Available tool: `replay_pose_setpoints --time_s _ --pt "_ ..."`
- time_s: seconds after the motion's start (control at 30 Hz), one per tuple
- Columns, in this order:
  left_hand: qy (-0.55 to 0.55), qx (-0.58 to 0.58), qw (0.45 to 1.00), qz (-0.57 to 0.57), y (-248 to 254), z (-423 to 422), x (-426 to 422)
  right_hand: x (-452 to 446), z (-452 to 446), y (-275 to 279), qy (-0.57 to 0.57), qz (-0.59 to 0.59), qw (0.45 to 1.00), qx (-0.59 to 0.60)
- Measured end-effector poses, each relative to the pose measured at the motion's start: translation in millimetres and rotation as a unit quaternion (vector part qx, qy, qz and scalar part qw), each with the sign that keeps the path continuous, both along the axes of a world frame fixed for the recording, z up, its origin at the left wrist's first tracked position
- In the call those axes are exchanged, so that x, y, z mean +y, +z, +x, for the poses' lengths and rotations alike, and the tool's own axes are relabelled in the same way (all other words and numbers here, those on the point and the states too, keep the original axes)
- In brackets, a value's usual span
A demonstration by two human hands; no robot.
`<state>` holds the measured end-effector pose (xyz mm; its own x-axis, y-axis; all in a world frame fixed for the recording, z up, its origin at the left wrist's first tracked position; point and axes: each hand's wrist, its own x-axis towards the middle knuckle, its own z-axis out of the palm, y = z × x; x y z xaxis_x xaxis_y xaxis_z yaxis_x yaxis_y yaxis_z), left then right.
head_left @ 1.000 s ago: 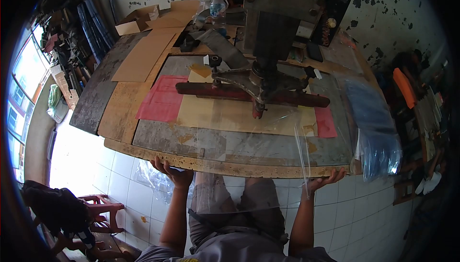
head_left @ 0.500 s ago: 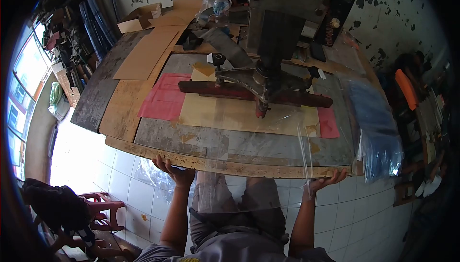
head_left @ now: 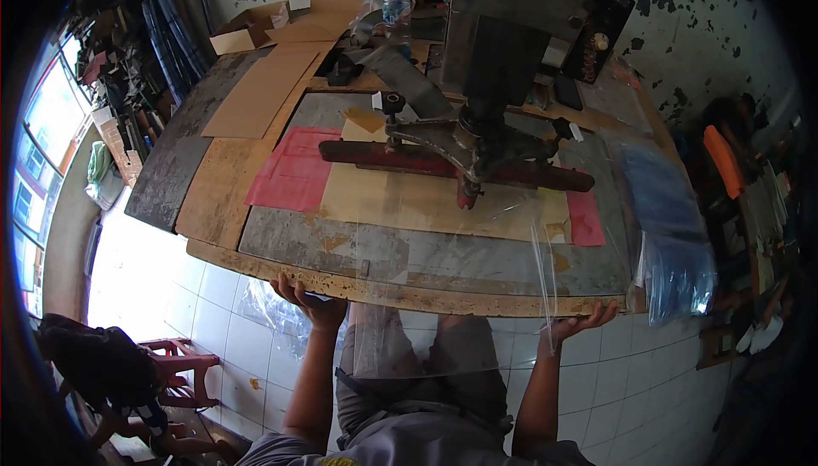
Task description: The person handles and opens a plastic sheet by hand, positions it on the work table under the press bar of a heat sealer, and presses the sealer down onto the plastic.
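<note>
My left hand [head_left: 317,306] rests against the front edge of the wooden worktable [head_left: 256,267], its fingers apart and touching the wood. Farther right, my right hand [head_left: 584,321] touches the same edge, fingers stretched out. A clear plastic sheet [head_left: 452,283] lies over the front of the table and hangs down between my hands. Above the table stands a press machine with a long dark red bar [head_left: 400,161]. That bar sits over a yellowish sheet [head_left: 426,202] with a pink sheet [head_left: 290,172] at its left end. Neither hand holds a loose thing.
Blue-tinted plastic sheets [head_left: 669,227] are stacked at the table's right. Brown cardboard [head_left: 260,95], an open box [head_left: 243,38] and a water bottle [head_left: 394,10] are at the back left. A red stool [head_left: 183,370] stands lower left, beside another person [head_left: 106,372]. Another person [head_left: 728,125] is at far right.
The view has shifted very slightly. Both hands stay at the table edge, and the press bar and sheets look unmoved. The person at lower left has shifted a little.
</note>
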<state>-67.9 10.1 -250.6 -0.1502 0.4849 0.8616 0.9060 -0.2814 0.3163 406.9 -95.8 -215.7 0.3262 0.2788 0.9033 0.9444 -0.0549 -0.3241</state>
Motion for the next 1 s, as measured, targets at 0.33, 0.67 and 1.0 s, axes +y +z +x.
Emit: replay_pose_setpoints --time_s 0.33,0.67,1.0 --pt "-0.007 0.005 1.0 0.013 9 2 -3 -2 0 0 0.006 -0.004 1.0 0.007" --pt "-0.015 0.006 1.0 -0.006 15 -5 -12 -22 -6 24 -0.026 -0.056 0.998 -0.006" --pt "-0.216 0.051 0.974 -0.043 192 -29 15 32 8 189 0.255 -0.256 0.931 0.052"
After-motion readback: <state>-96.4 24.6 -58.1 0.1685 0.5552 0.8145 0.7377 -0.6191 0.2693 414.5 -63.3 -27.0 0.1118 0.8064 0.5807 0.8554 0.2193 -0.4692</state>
